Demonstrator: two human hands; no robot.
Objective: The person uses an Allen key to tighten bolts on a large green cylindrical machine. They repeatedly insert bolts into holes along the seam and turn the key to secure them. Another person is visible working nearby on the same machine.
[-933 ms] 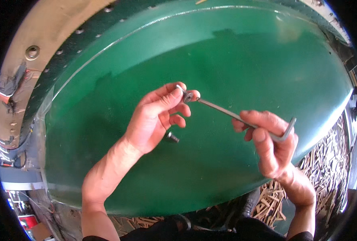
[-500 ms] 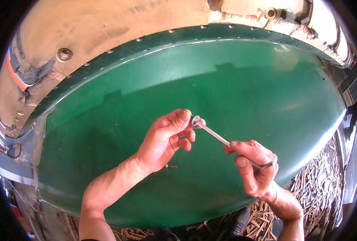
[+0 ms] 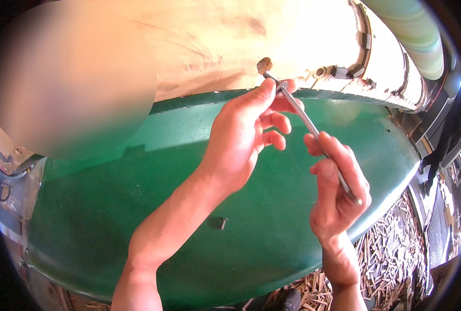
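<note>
My left hand point(image 3: 238, 132) pinches a flat-headed bolt point(image 3: 273, 78) between thumb and fingertips; the other fingers are loosely curled. The bolt's shank points up and left at a round hole point(image 3: 264, 65) in the tan curved wall, its tip at the hole's lower edge. Whether it has entered cannot be made out. A long silver hex key point(image 3: 307, 120) meets the bolt's head. Farther down its shaft, my right hand point(image 3: 339, 189) has its fingers wrapped round the key. A second small bolt point(image 3: 223, 223) lies on the green curved surface point(image 3: 189, 259) below my left forearm.
The tan wall point(image 3: 204, 41) curves over the green surface, with a brass-rimmed hole point(image 3: 319, 72) and dark blocks point(image 3: 340, 72) to the right. A pale green pipe point(image 3: 414, 36) crosses the upper right. Wood scraps point(image 3: 391, 238) cover the floor lower right. A blurred patch hides the upper left.
Both hands have moved up with the bolt and hex key, from over the green surface to the hole in the tan wall. The view has shifted up, showing more of that wall.
</note>
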